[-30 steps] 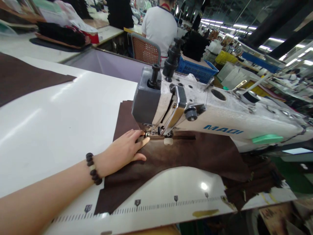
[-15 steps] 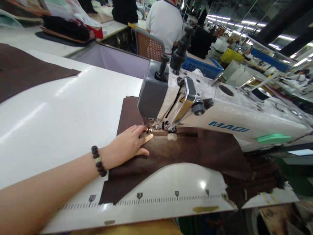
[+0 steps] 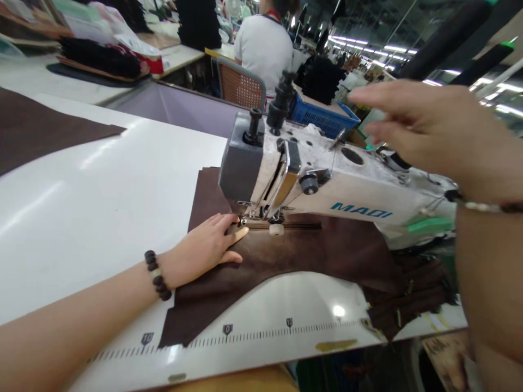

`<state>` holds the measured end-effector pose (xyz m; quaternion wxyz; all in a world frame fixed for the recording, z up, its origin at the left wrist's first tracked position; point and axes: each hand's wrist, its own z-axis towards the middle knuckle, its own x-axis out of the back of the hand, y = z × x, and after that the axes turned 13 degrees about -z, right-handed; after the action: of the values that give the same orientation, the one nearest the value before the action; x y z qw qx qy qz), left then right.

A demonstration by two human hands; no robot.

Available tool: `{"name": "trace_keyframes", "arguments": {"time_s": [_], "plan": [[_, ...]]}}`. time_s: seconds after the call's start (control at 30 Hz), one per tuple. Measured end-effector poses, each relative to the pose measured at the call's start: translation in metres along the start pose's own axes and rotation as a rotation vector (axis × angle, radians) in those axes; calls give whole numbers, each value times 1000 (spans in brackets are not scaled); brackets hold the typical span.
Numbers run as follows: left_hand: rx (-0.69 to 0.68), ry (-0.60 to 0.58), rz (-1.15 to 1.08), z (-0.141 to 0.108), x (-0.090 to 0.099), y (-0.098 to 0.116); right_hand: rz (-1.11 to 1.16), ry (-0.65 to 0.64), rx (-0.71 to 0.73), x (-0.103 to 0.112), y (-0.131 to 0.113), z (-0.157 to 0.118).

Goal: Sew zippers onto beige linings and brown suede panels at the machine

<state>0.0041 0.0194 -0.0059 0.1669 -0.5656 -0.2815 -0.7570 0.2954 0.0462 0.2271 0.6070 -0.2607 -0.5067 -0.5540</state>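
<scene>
A dark brown leather piece (image 3: 347,250) lies flat on the white table under the needle end of a sewing machine (image 3: 302,185). A zipper (image 3: 304,226) runs along a slot in it, passing beneath the presser foot and a small white roller (image 3: 276,230). My left hand (image 3: 210,242) rests on the leather, fingers spread, its fingertips beside a small metal piece at the zipper's left end. Up in the air over the machine arm is my right hand (image 3: 433,133), blurred, with fingers stretched leftward and apart; nothing shows in it.
More folded brown pieces (image 3: 412,288) lie at the table's right. Another brown leather piece (image 3: 41,128) is at the far left. A ruler scale (image 3: 261,333) marks the front edge. Beyond are a stack of black pieces (image 3: 102,57), a blue crate (image 3: 318,114) and a seated person (image 3: 265,49).
My right hand has come into view at the right, raised above the machine arm. The view has shifted slightly. My left hand stays in place on the leather.
</scene>
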Motion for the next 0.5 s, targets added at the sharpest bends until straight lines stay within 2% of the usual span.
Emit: {"name": "trace_keyframes", "arguments": {"time_s": [0.07,0.1,0.27,0.37,0.43,0.5], "plan": [[-11,9,11,0,0,0,-52,-145,101,-5,-5,14],[-16,14,17,0,0,0,-62,-170,73,-7,-7,18],[-25,19,44,1,1,1,-120,-4,-150,-4,-11,16],[-24,11,60,1,0,1,-108,38,-255,-3,-7,17],[-28,21,61,1,0,1,-147,47,-234,1,-5,12],[-31,36,54,1,-1,1,-194,101,-212,9,-7,-7]]}}
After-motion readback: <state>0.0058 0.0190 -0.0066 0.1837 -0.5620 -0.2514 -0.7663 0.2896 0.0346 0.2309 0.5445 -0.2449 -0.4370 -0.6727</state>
